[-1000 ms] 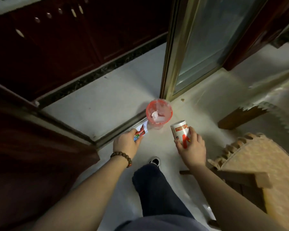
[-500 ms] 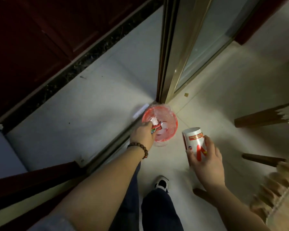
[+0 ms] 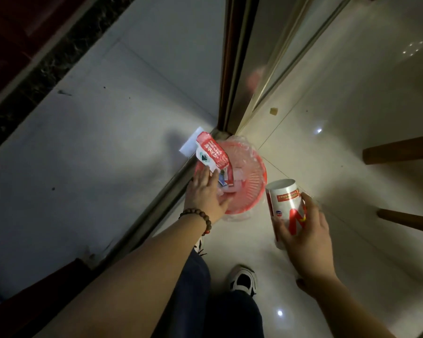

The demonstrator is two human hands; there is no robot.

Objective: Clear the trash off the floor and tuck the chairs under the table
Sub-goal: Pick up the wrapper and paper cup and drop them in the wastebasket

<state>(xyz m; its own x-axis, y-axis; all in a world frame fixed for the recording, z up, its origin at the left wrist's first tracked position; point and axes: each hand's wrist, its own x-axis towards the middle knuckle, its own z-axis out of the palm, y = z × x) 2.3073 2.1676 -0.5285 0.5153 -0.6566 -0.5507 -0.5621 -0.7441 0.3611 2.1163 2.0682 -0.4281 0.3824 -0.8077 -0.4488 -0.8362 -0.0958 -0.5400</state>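
Observation:
A small red plastic mesh bin (image 3: 259,191) lined with a clear bag stands on the tile floor at the foot of a door frame. A red and white wrapper (image 3: 211,154) leans over its far left rim. My left hand (image 3: 205,196) hovers palm down over the bin, fingers spread, fingertips touching the wrapper's lower edge. White crumpled paper lies inside the bin. To the right of the bin, my right hand (image 3: 305,237) grips a white paper cup (image 3: 285,201) with red print, its open mouth tilted toward the bin.
A sliding door frame (image 3: 232,69) and its floor track run past the bin. A white slip of paper (image 3: 189,142) lies behind the bin, and a small brown scrap (image 3: 274,111) by the frame. Two wooden chair legs (image 3: 401,148) stand at right. My shoe (image 3: 243,280) is below.
I have leaned closer to the bin. My left hand carried the wrapper to the bin and its fingers have opened, leaving it on the rim. The cup has come nearer the bin.

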